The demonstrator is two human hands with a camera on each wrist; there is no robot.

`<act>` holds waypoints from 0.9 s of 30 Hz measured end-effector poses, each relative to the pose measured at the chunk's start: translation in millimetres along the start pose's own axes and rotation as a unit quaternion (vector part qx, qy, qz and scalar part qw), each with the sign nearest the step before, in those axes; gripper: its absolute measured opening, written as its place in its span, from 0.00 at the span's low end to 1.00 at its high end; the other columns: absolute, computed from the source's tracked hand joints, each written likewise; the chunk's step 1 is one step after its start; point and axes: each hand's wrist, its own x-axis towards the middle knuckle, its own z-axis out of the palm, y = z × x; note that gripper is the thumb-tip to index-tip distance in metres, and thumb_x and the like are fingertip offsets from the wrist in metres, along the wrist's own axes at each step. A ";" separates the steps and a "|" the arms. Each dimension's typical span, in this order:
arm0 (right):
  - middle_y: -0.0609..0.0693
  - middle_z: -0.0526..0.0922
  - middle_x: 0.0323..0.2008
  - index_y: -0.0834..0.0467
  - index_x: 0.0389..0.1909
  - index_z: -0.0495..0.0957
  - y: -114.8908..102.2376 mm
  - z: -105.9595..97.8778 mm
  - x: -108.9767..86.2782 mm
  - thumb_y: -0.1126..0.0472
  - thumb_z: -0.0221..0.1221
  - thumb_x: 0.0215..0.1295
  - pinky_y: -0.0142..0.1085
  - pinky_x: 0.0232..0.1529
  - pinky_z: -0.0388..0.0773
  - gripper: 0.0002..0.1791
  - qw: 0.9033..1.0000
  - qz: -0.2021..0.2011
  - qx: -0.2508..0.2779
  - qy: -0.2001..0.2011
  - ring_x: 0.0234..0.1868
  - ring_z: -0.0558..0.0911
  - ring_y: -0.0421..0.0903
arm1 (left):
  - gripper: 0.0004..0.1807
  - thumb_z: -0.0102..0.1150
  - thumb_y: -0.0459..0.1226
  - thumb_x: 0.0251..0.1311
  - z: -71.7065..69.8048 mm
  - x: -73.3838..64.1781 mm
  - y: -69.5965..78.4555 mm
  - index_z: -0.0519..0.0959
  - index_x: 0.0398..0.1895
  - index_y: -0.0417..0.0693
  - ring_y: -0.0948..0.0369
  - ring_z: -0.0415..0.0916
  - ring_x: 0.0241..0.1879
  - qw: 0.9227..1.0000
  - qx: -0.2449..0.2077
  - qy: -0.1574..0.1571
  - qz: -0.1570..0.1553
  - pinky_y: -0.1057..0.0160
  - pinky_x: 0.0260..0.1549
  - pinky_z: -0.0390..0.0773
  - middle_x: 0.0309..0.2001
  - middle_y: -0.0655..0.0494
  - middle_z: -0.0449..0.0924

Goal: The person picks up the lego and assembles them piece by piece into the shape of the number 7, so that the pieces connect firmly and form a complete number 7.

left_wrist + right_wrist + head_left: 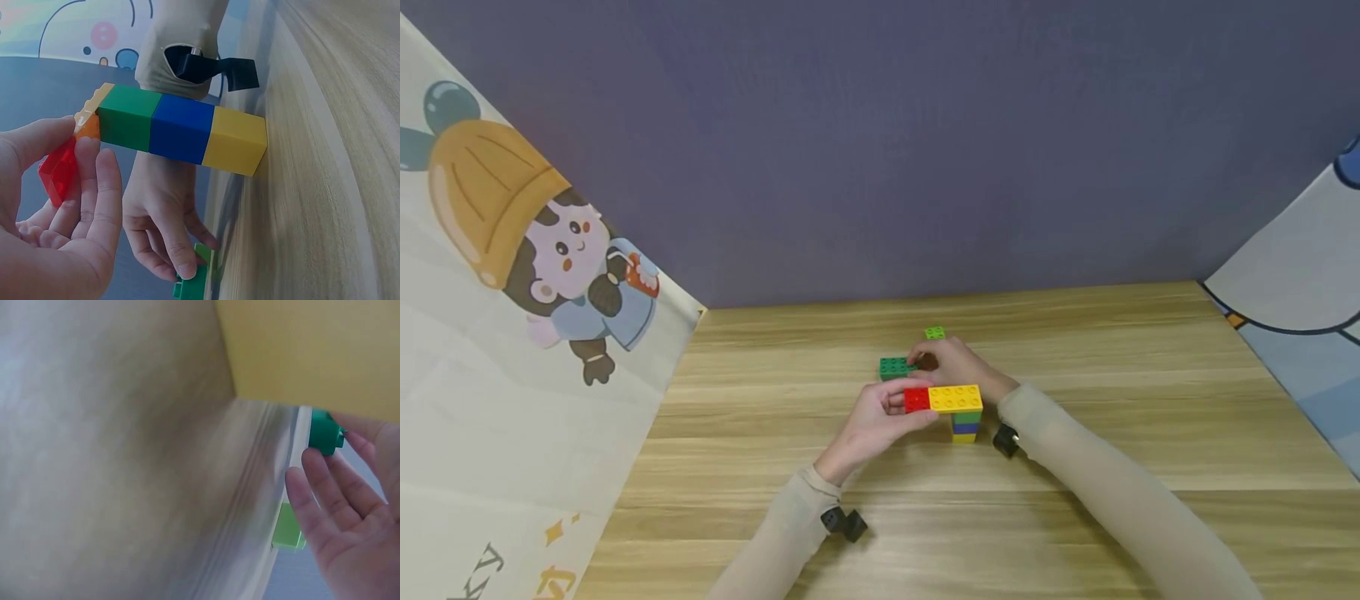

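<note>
At the head view's lower centre, the left hand (871, 418) pinches the red brick (917, 401) beside the stack's (966, 421) yellow top (955, 398); just above, the right hand (957, 365) pinches the dark green brick (892, 367).

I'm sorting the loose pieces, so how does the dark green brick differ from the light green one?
The dark green brick is a deep shade; the light green brick is a bright lime. The dark green brick is wider, with more studs than the light green brick. The right hand has its fingers at the dark green brick, while the light green brick lies beyond that hand. Both sit studs up on the table.
</note>
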 end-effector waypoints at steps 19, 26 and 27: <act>0.54 0.92 0.46 0.58 0.49 0.88 -9.2 -9.9 -1.7 0.59 0.71 0.70 0.43 0.50 0.89 0.11 0.999 -0.013 0.032 0.010 0.44 0.91 0.48 | 0.25 0.72 0.35 0.67 -0.5 -0.4 -0.9 0.82 0.67 0.44 0.65 0.85 0.41 1.000 0.000 0.008 -0.007 0.71 0.42 0.85 0.55 0.44 0.90; 0.56 0.92 0.47 0.59 0.48 0.88 -11.9 -12.6 -3.6 0.60 0.72 0.69 0.45 0.51 0.90 0.11 0.999 -0.026 0.030 0.017 0.44 0.91 0.49 | 0.24 0.72 0.35 0.68 -0.5 -0.7 -0.6 0.82 0.67 0.43 0.65 0.86 0.42 1.000 -0.009 0.005 -0.005 0.70 0.43 0.85 0.55 0.43 0.90; 0.56 0.92 0.47 0.59 0.48 0.88 -12.1 -12.8 -4.0 0.60 0.72 0.68 0.45 0.51 0.90 0.11 0.999 -0.028 0.030 0.018 0.44 0.91 0.49 | 0.25 0.71 0.35 0.68 -0.5 -0.8 -0.5 0.82 0.67 0.43 0.65 0.86 0.42 1.000 -0.010 0.004 -0.005 0.70 0.44 0.86 0.55 0.43 0.89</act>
